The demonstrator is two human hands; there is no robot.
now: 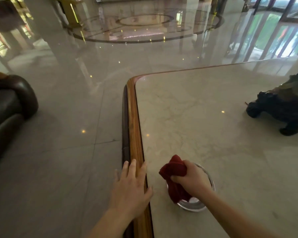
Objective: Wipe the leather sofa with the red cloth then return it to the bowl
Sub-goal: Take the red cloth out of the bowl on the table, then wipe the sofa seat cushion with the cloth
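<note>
My right hand (pixel 190 179) grips the bunched red cloth (pixel 175 170) directly above a shiny metal bowl (pixel 211 181) on the marble table. The cloth's lower end hangs into the bowl. My left hand (pixel 132 188) lies flat with its fingers spread on the table's wooden edge, holding nothing. The dark brown leather sofa (pixel 10 107) stands at the far left, across a strip of floor, only its rounded arm and part of the seat in view.
The marble table (pixel 213 117) has a wooden rim (pixel 133 127) with a rounded corner. A dark figurine (pixel 280 107) stands at its right side. Polished tile floor (pixel 67 100) lies between table and sofa.
</note>
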